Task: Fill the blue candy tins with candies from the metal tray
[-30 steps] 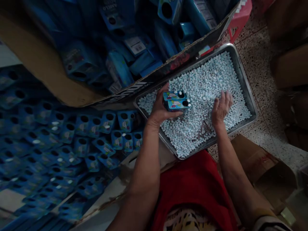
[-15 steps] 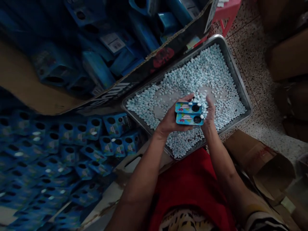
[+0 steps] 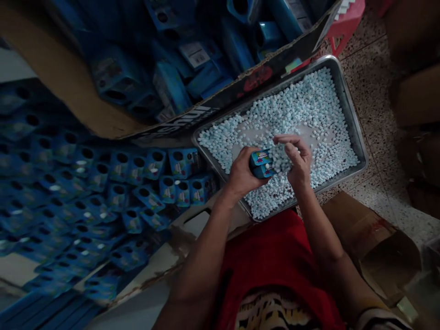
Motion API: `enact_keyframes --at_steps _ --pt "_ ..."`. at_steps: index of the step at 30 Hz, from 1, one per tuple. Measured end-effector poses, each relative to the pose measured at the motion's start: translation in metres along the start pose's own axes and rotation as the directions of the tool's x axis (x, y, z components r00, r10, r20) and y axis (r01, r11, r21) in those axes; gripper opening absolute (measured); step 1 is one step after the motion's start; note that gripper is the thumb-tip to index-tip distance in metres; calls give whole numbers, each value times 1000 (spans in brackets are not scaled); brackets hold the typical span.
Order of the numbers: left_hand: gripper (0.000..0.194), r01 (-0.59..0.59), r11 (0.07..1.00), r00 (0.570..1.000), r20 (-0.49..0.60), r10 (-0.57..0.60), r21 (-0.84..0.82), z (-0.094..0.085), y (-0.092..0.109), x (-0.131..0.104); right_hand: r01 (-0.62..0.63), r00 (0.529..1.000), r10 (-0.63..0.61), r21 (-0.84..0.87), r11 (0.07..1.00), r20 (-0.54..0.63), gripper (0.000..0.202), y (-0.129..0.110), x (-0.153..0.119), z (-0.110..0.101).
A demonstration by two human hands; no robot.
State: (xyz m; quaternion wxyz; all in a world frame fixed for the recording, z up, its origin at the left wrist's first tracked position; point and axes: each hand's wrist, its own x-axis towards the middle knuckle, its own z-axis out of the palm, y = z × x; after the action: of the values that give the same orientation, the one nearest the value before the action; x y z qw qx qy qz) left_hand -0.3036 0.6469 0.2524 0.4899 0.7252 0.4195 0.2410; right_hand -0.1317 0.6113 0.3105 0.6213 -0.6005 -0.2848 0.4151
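Note:
Two small blue candy boxes [image 3: 260,158] sit side by side in my left hand [image 3: 240,172], its fingers wrapped round them. My right hand [image 3: 299,158] is cupped around a heap of pale blue and white candies [image 3: 280,158], which lies against the boxes' tops and hides their round openings. Both hands are over a metal tray [image 3: 359,133] spread with many more of the same candies.
Left of the tray stand rows of blue boxes [image 3: 135,169] with dark round holes. A large cardboard carton [image 3: 137,123] full of blue boxes borders the tray's far side. An open brown carton [image 3: 371,238] lies on the right, and a red stool [image 3: 347,27] stands behind.
My right hand has come up with candies and curled over the boxes' tops, covering their holes. My left hand still holds the boxes, now turned a little. The whole view has shifted.

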Motion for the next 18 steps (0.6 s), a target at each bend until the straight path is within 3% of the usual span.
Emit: enact_keyframes --at_steps 5,10,15,18 --pt "72 3 1000 997 83 -5 26 -8 -1 -2 -29 970 63 -145 989 234 43 -8 20 6" --pt "76 20 994 992 -122 -33 -106 2 -22 2 161 901 -10 -314 936 434 56 -19 0 4" --pt "83 -14 958 985 -167 -35 -287 12 -30 2 192 889 65 -498 846 453 62 -27 -37 -3" --pt "90 -36 949 975 -218 -35 -313 9 -32 -4 205 916 14 -499 842 401 63 -26 -33 -21"
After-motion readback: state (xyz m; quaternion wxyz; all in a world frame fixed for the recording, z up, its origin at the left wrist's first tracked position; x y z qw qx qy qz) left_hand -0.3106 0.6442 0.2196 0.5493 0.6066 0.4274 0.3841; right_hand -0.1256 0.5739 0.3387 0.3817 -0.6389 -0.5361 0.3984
